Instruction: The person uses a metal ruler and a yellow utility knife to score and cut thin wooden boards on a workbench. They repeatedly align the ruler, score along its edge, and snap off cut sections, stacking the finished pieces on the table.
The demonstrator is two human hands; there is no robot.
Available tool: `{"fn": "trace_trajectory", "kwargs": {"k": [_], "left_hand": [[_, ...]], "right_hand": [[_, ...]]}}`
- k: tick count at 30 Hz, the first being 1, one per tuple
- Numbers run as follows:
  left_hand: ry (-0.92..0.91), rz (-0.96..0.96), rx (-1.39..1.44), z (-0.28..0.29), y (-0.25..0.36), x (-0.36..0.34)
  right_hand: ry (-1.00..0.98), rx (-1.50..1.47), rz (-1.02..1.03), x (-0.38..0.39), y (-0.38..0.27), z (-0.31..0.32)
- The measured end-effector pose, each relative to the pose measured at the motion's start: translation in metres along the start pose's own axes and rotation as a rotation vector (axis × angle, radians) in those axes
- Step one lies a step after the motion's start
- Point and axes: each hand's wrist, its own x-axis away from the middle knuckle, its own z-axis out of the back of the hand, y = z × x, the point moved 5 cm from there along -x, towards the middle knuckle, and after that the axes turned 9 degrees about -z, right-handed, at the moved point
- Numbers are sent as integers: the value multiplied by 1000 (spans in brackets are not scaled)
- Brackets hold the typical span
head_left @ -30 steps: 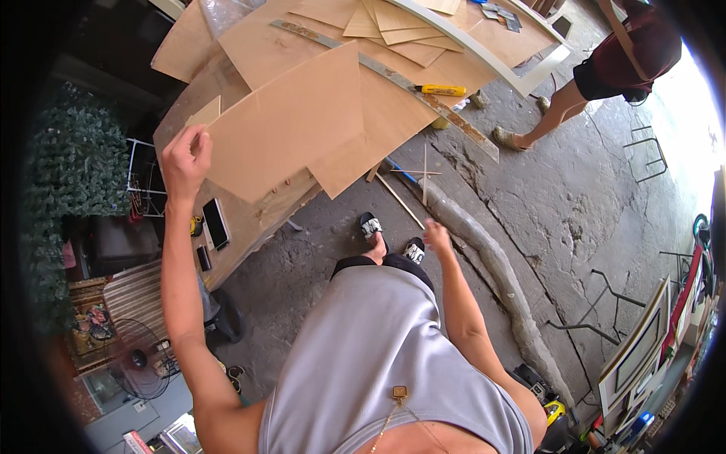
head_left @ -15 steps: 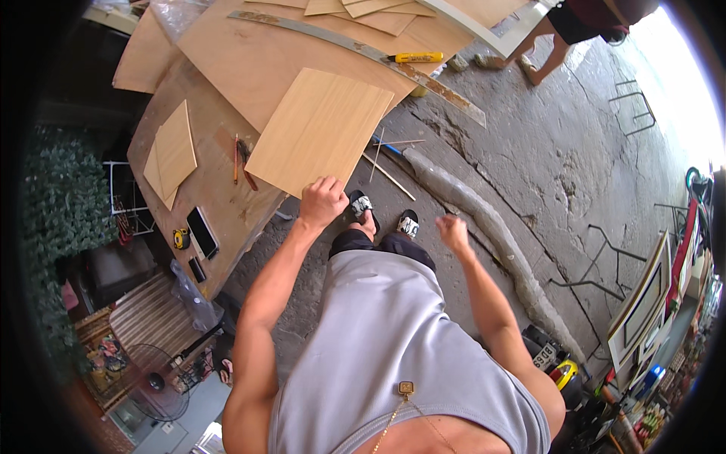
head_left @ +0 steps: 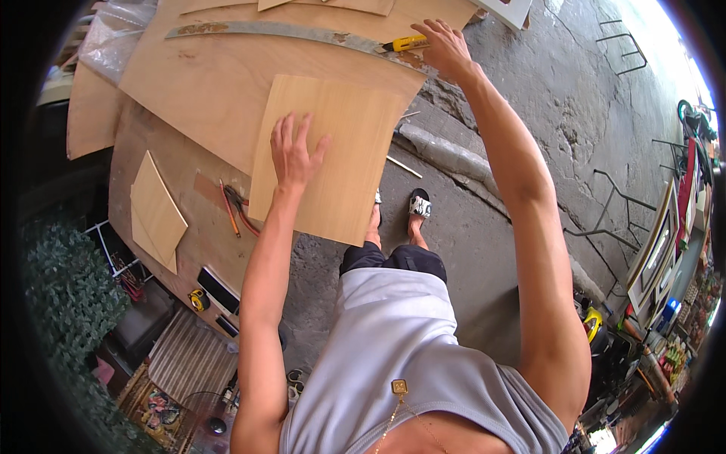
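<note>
A thin rectangular wooden sheet [head_left: 355,144] lies over the table's front edge, its near corner sticking out above my feet. My left hand [head_left: 293,155] is on its left part, open with fingers spread. At the far side, my right hand [head_left: 448,51] is over the rear end of a yellow utility knife [head_left: 407,43], fingers stretched out and covering part of its handle. The knife lies across a long, rust-spotted metal straightedge [head_left: 280,30], which rests on a large plywood sheet [head_left: 204,91]. My right palm's underside is hidden.
Pliers [head_left: 237,198], a pencil [head_left: 229,208], smaller wood pieces [head_left: 157,212], a phone [head_left: 218,290] and a tape measure [head_left: 199,300] lie on the table at left. A raised concrete ridge [head_left: 446,155] crosses the floor. Bent metal frames [head_left: 605,212] stand at right.
My right arm has reached forward from beside my body to the knife. My left hand has gone from the sheet's near corner onto its face, fingers now spread. The other person has left view.
</note>
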Motion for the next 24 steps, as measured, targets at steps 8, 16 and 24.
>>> {"fn": "trace_trajectory", "kwargs": {"k": [8,16,24], "left_hand": [[-48,42,34,-33,-21,4],[-25,64,37,-27,-22,4],[-47,-8,-31,-33,-27,3]], "right_hand": [[-82,3,67,-10,5,-17],[-266,-1123,-671,139,-25,25],[-453,-1022,-802,219,-36,-11]]}}
